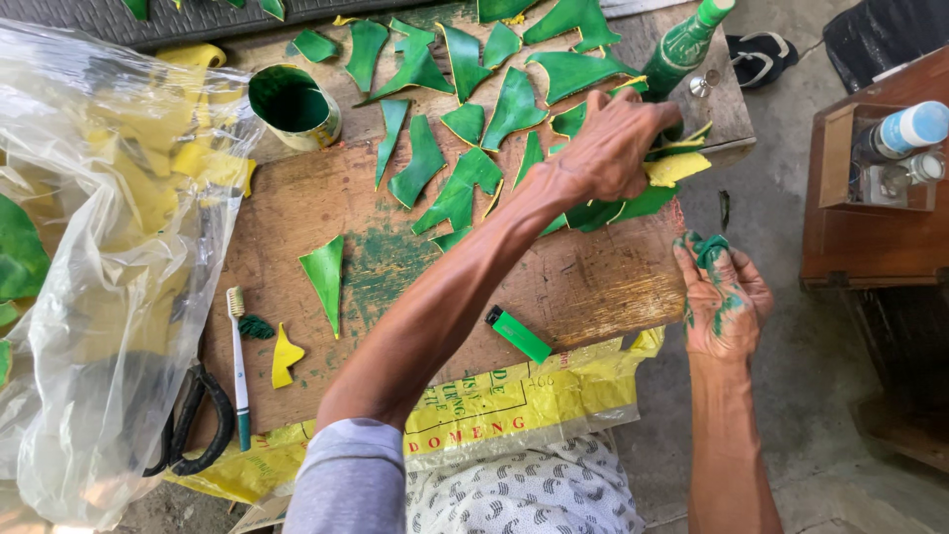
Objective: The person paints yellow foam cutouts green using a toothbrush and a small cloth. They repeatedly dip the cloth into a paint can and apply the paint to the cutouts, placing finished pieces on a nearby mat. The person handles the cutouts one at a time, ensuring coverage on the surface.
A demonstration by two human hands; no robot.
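Two hands are working: the left hand [618, 143] is pressing a yellow piece [675, 168] among green-painted pieces [465, 188] on the desk [573, 287], while the right hand [725, 302], grip closed on a green-stained rag [707, 249], is risking smearing wet paint.

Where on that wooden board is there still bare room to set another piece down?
The wooden board lies bare between the paint tin and the lone green piece, and again right of the green lighter. The far end, around the left hand, is crowded with green pieces.
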